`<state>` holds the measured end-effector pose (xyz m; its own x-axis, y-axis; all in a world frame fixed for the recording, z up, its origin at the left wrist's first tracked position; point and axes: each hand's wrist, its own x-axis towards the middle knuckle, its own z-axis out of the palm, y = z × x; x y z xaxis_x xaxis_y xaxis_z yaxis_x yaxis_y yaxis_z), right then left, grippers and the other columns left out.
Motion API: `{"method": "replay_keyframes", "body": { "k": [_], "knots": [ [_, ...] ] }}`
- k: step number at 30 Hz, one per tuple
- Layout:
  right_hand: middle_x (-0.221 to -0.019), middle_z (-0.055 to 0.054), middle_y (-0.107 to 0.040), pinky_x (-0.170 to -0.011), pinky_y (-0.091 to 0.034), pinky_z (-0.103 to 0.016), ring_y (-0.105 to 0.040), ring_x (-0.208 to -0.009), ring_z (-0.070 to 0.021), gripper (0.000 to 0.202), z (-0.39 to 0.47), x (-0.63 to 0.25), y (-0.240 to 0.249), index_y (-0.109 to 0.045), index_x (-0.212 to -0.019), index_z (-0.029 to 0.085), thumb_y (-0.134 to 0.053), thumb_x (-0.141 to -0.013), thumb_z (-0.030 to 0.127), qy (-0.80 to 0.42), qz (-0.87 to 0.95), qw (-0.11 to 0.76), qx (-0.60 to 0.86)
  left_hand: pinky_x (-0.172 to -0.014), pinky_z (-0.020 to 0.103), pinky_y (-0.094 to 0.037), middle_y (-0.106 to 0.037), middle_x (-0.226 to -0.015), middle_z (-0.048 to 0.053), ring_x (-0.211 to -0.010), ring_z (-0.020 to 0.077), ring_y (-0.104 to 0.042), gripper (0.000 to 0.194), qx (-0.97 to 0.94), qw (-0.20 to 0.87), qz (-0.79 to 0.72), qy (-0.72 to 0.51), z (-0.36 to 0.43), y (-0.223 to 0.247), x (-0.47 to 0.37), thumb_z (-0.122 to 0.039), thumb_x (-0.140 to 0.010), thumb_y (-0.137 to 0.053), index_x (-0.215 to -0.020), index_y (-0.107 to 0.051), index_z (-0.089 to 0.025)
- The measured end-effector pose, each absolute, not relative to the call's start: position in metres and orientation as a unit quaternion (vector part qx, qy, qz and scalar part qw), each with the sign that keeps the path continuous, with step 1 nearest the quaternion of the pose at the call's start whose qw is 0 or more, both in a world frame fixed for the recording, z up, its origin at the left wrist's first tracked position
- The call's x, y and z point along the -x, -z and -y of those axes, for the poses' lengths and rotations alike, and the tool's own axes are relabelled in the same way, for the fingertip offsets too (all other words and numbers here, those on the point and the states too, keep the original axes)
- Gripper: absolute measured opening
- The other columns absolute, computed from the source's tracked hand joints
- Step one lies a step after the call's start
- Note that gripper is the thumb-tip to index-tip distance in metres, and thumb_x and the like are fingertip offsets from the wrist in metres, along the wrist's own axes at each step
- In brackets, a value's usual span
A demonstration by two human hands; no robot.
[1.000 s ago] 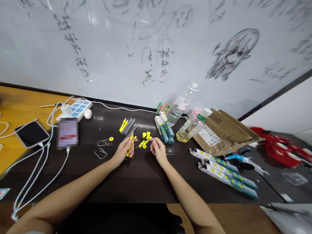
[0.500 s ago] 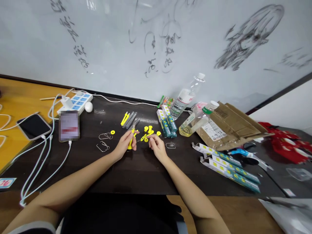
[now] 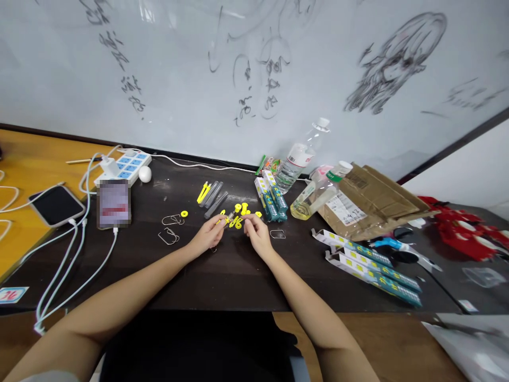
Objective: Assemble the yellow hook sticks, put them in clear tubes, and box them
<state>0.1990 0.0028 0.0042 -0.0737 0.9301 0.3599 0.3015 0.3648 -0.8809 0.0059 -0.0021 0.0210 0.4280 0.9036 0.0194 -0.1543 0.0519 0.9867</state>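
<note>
Left hand (image 3: 205, 234), nearer: fingertips clamped on slim yellow-and-silver piece (image 3: 229, 217), plastic and metal by look. Right hand (image 3: 257, 234) opposite: fingers curled, contents impossible to tell. Piece lying between hands, just right of left fingertips; seems to slant away and rightward, silvery end outward; finer detail too small. Just beyond: loose yellow plastic spools (image 3: 244, 208). Farther: straight grey translucent tubes (image 3: 217, 205).

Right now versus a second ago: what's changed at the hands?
The yellow piece in the left hand has swung from roughly upright to pointing toward the right hand; it was not let go. Whether the right hand holds anything is unclear. Unchanged: the grey tubes, the water bottle and the cardboard package.
</note>
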Motion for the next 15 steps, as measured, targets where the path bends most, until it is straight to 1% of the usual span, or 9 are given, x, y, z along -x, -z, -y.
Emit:
{"method": "replay_keyframes", "body": {
  "k": [4,7,10,15],
  "knots": [
    [-0.080,-0.003,-0.060,-0.068,-0.043,-0.028,-0.055,-0.071,-0.0158,0.025,-0.017,-0.216,-0.003,-0.061,-0.096,0.018,-0.046,-0.089,0.036,-0.207,0.637,0.534,0.516,-0.034,0.015,-0.018,-0.026,-0.046,-0.013,-0.034,0.0028,-0.018,0.038,-0.569,0.624,-0.357,-0.400,-0.002,-0.013,-0.006,-0.052,-0.085,-0.050,-0.098,-0.052,-0.016],
    [-0.090,-0.006,-0.061,-0.074,-0.044,-0.030,-0.056,-0.079,-0.0173,0.023,-0.026,-0.226,-0.002,-0.060,-0.096,0.016,-0.046,-0.088,0.032,-0.168,0.622,0.551,0.530,-0.038,0.016,-0.022,-0.029,-0.047,-0.011,-0.037,0.0040,-0.024,0.035,-0.618,0.588,-0.343,-0.394,0.000,-0.006,-0.007,-0.050,-0.086,-0.049,-0.097,-0.054,-0.017],
    [-0.091,-0.007,-0.060,-0.075,-0.044,-0.031,-0.054,-0.078,-0.0173,0.021,-0.031,-0.231,0.002,-0.060,-0.096,0.016,-0.046,-0.086,0.028,-0.134,0.638,0.536,0.536,-0.043,0.018,-0.026,-0.033,-0.049,-0.009,-0.042,0.0058,-0.031,0.032,-0.681,0.520,-0.343,-0.384,0.008,-0.009,-0.008,-0.044,-0.088,-0.047,-0.100,-0.056,-0.016],
    [-0.087,-0.007,-0.057,-0.074,-0.044,-0.032,-0.053,-0.075,-0.0173,0.021,-0.030,-0.230,0.006,-0.061,-0.094,0.015,-0.045,-0.085,0.024,-0.082,0.657,0.512,0.547,-0.048,0.019,-0.027,-0.036,-0.050,-0.007,-0.046,0.0073,-0.032,0.030,-0.741,0.449,-0.338,-0.368,0.016,-0.019,-0.005,-0.038,-0.089,-0.045,-0.100,-0.060,-0.014]
  ]
}}
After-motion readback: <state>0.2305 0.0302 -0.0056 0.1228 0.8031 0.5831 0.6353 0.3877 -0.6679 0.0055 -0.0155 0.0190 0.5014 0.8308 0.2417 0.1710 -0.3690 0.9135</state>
